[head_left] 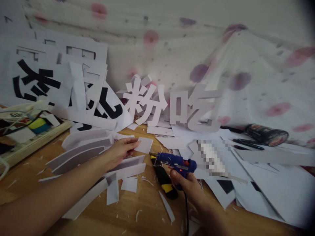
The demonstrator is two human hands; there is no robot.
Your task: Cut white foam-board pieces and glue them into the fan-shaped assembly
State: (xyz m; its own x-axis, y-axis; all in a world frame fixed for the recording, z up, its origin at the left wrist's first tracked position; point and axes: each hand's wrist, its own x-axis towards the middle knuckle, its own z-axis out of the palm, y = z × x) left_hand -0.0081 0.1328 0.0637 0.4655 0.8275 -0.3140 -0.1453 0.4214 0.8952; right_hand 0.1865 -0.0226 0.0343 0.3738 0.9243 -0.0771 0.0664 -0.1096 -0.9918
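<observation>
A blue hot glue gun with a lit red light is gripped in my right hand. Its nozzle points left, at the edge of a small white foam board piece; whether they touch I cannot tell. My left hand pinches that piece by its left side, thumb and fingers closed. Below the glue gun lies a black and yellow utility knife, partly covered by the gun. White board strips lie beneath and beside my left hand.
White cut-out characters stand at the back against a flowered curtain. A power strip with plugs and cables is at left. A dark spray can, pens and white sheets lie at right. Scraps litter the wooden table.
</observation>
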